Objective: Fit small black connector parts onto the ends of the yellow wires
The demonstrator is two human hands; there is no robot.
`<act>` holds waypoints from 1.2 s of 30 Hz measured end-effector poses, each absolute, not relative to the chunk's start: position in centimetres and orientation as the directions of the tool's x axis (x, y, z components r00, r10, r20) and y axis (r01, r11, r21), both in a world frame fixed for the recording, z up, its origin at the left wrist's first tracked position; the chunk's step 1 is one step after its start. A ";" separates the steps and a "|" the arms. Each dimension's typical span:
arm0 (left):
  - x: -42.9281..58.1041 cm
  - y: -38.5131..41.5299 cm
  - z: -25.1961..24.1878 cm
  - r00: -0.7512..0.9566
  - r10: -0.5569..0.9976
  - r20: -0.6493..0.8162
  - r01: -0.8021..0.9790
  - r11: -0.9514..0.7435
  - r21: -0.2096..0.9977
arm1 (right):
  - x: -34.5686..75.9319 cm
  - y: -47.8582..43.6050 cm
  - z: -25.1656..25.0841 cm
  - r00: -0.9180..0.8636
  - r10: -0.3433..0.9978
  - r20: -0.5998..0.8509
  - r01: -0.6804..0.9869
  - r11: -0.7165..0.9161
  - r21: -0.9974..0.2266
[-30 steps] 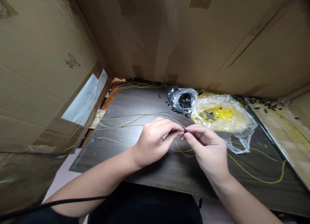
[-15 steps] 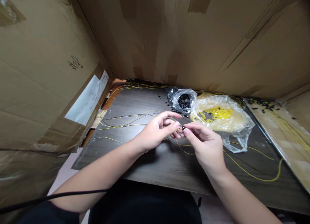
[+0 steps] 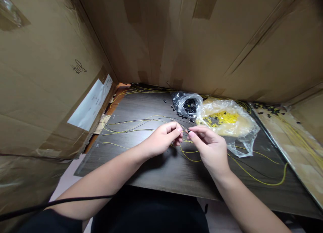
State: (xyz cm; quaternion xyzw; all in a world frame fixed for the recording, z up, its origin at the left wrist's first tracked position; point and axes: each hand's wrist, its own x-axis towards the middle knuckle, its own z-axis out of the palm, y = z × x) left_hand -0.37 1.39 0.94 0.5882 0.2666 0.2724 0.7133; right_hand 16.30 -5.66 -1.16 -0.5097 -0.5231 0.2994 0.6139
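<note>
My left hand (image 3: 168, 134) pinches a thin yellow wire (image 3: 184, 131) between thumb and forefinger, close to the wire's end. Facing it, my right hand (image 3: 208, 142) holds a small black plastic piece (image 3: 189, 130) between thumb and fingertips. The wire's tip points at the black piece, and I cannot tell whether it has entered it. Both hands hover above the dark wood-grain table (image 3: 161, 172). Other yellow and black wires run under and around the hands, one yellow wire (image 3: 264, 183) curving off to the right.
Behind the hands stand a clear bag of small black pieces (image 3: 189, 106) and a larger bag of yellow pieces (image 3: 225, 118). Loose black pieces lie around the first bag. Cardboard walls (image 3: 151, 41) enclose the table. At right, a taped cardboard surface (image 3: 285, 139) bears more wires and black pieces.
My left hand's raised forefinger has curled down into a pinch on the wire, and a small gap now shows between the two hands. The view has shifted slightly.
</note>
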 end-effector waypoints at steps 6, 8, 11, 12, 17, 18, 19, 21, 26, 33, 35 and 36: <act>-0.5 1.4 0.9 0.738 0.672 -0.061 -0.015 0.107 0.994 | 16.4 -5.7 -1.4 0.258 0.893 0.369 0.223 0.316 -0.922; -0.6 1.4 1.1 0.708 0.705 -0.032 0.021 0.024 0.999 | 16.4 -5.7 -1.4 0.249 0.893 0.375 0.238 0.319 -0.917; -0.7 1.3 1.6 0.683 0.730 -0.016 0.056 -0.031 0.998 | 16.6 -5.6 -1.3 0.221 0.899 0.379 0.248 0.324 -0.913; -0.7 1.3 1.6 0.684 0.730 -0.012 0.060 -0.040 0.997 | 16.6 -5.6 -1.3 0.215 0.899 0.380 0.249 0.326 -0.912; -0.8 1.2 1.6 0.694 0.719 0.025 0.074 -0.105 0.992 | 16.8 -5.5 -1.3 0.190 0.901 0.389 0.264 0.334 -0.905; -0.8 1.2 1.6 0.690 0.723 0.034 0.073 -0.117 0.990 | 16.8 -5.5 -1.4 0.184 0.903 0.389 0.265 0.335 -0.904; -0.8 1.2 1.5 0.686 0.726 0.042 0.071 -0.124 0.990 | 16.9 -5.5 -1.4 0.177 0.904 0.388 0.265 0.336 -0.904; -0.9 1.1 1.6 0.685 0.727 0.050 0.066 -0.130 0.989 | 16.9 -5.5 -1.3 0.161 0.905 0.395 0.269 0.345 -0.899; -0.9 1.1 1.9 0.671 0.740 0.049 0.080 -0.138 0.987 | 17.2 -5.6 -1.1 0.120 0.895 0.429 0.274 0.385 -0.881; -0.9 0.7 2.1 0.676 0.734 0.072 0.036 -0.130 0.991 | 17.0 -5.6 -1.1 0.114 0.901 0.419 0.244 0.383 -0.891; -0.9 0.5 2.1 0.675 0.735 0.068 0.030 -0.120 0.992 | 16.9 -5.7 -1.3 0.117 0.906 0.407 0.214 0.378 -0.901; -0.9 0.5 2.1 0.675 0.735 0.065 0.029 -0.115 0.993 | 16.9 -5.7 -1.4 0.117 0.909 0.400 0.198 0.374 -0.906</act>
